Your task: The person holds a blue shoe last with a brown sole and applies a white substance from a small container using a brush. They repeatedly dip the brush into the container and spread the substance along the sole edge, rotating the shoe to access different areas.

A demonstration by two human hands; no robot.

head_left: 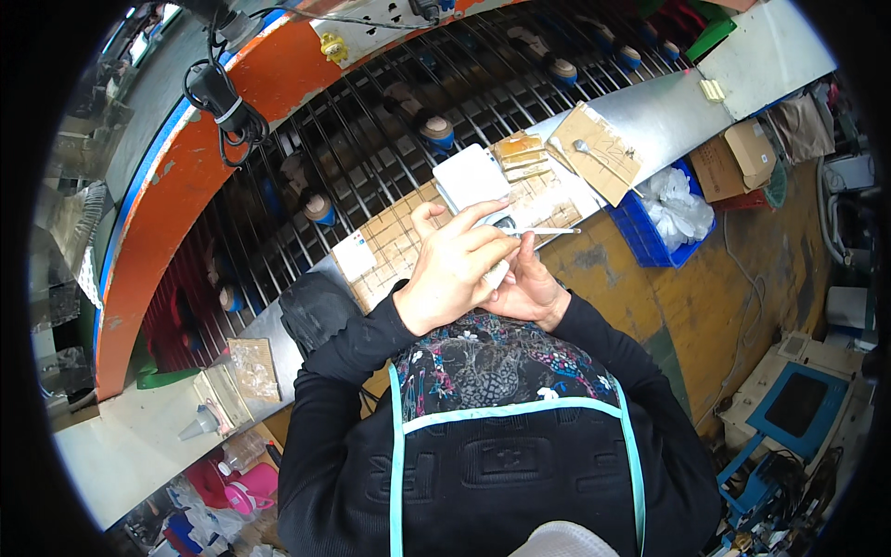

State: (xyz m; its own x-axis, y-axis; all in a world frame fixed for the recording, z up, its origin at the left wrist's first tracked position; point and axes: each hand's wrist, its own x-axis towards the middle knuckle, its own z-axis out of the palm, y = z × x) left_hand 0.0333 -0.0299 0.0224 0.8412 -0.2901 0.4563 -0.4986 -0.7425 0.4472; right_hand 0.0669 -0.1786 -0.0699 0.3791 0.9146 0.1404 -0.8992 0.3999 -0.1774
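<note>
My left hand (455, 265) is curled over a small pale part that shows only as a sliver under its fingers. Pressed against it from below, my right hand (531, 288) holds a thin white stick-like tool (549, 230) that points right. Both hands hover above a gridded cardboard sheet (394, 246) on the metal bench edge. A white square pad (471, 176) lies just beyond my left fingertips. What the small part is cannot be made out.
Behind the bench a rack of dark rods (371, 139) carries several blue-capped spools (438, 132) inside an orange curved frame (186, 176). A cardboard piece with a tool (599, 148) lies right; a blue crate with plastic bags (664, 218) sits below it. Boxes and machines stand at right.
</note>
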